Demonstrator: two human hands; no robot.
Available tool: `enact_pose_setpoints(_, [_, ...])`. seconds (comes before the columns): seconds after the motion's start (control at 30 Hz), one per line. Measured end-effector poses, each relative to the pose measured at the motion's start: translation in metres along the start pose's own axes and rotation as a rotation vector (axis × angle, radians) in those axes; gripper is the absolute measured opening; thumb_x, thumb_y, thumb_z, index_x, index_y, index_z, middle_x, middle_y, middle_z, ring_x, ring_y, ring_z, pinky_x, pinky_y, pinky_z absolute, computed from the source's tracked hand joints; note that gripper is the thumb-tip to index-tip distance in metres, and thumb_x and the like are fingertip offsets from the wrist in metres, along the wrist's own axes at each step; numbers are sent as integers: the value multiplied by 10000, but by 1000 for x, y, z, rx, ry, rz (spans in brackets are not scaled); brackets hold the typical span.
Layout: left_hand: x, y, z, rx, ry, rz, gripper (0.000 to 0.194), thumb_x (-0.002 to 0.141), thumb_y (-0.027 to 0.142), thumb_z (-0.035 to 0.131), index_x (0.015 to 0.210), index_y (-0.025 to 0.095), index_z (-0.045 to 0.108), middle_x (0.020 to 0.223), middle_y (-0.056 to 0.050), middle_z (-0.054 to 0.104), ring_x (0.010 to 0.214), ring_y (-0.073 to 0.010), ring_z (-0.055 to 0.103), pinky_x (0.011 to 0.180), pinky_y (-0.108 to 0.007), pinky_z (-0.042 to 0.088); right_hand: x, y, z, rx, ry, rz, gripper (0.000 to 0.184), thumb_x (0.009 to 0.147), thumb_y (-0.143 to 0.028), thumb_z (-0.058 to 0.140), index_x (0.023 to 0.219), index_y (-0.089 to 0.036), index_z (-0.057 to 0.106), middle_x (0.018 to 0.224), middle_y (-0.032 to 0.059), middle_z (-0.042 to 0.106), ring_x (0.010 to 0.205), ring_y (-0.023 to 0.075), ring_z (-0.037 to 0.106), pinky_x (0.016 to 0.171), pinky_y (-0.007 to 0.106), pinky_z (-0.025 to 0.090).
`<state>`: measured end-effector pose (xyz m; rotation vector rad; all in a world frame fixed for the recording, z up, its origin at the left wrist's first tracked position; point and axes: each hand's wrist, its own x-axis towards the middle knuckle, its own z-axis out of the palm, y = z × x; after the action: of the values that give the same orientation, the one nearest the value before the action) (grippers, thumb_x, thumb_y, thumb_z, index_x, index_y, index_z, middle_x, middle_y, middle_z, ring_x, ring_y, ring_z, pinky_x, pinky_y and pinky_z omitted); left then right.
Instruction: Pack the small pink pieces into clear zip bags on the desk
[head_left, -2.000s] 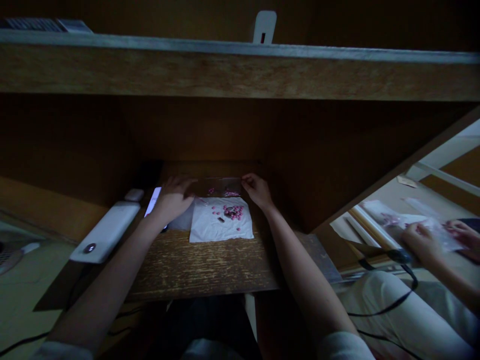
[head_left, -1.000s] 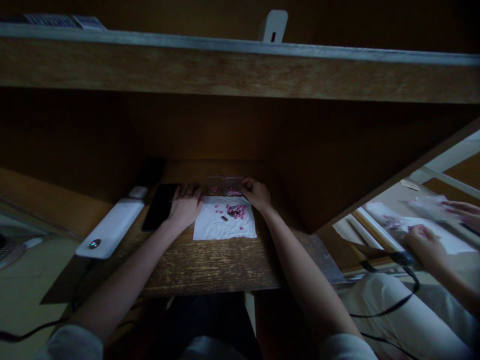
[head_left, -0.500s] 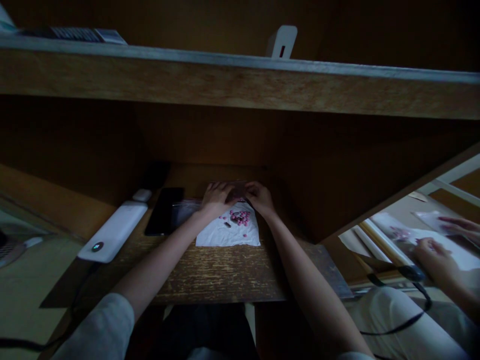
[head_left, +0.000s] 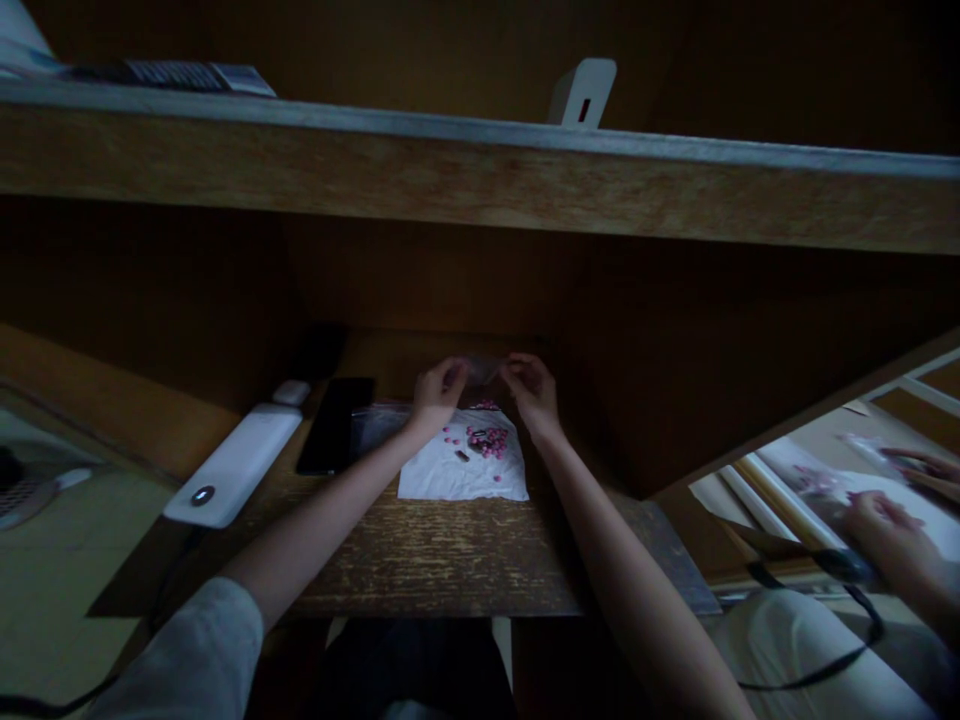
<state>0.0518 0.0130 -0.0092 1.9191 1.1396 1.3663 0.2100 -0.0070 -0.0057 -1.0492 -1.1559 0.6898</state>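
Between my two hands a small clear plastic bag (head_left: 481,370) is stretched above the far edge of a white cloth or tissue (head_left: 431,480). My left hand (head_left: 439,392) pinches the bag's left side, and my right hand (head_left: 531,388) pinches its right side. Pink beads (head_left: 495,442) lie heaped on the white sheet, with a few scattered loose. A small dark oblong piece (head_left: 462,456) rests left of the heap, and another sits among the beads. Some pink pieces show at the sheet's far edge, just below the bag.
Left of the sheet lie another clear bag (head_left: 379,425), a black phone (head_left: 334,425), a white power bank (head_left: 236,465) and a small white case (head_left: 291,392). A shelf edge (head_left: 480,170) runs overhead. At right, another person's hands (head_left: 889,530) work over a white sheet.
Both hands have lifted slightly and drawn the plastic bag up between them, off the surface. The view has shifted a little. The co-worker's hands moved slightly.
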Motion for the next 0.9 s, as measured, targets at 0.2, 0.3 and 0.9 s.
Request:
enact_pose_setpoints(0.2, [-9,9,-20,-508,71,-315,246,816,409,523,875,171,512,781,-35,640,554,-134,627,427,-223,496,-6,-7,0,-33,-304,139,289,738,-427,588,840,-162,643,703,14,606,639,126,535,565,228,405])
enact_pose_setpoints(0.3, [-17,12,-26,-530,53,-426,217,836,380,501,896,172,484,778,-33,639,460,-113,605,387,-209,473,-13,-12,3,-58,-402,138,278,747,-425,582,816,-168,663,816,44,655,723,149,572,622,243,431])
enact_pose_setpoints(0.9, [-34,16,-29,-7,0,18,149,780,316,596,740,173,610,801,-27,631,810,-159,588,726,-270,459,-26,-13,18,-184,-393,51,240,669,-395,645,668,-156,621,539,-36,471,492,81,381,485,204,297])
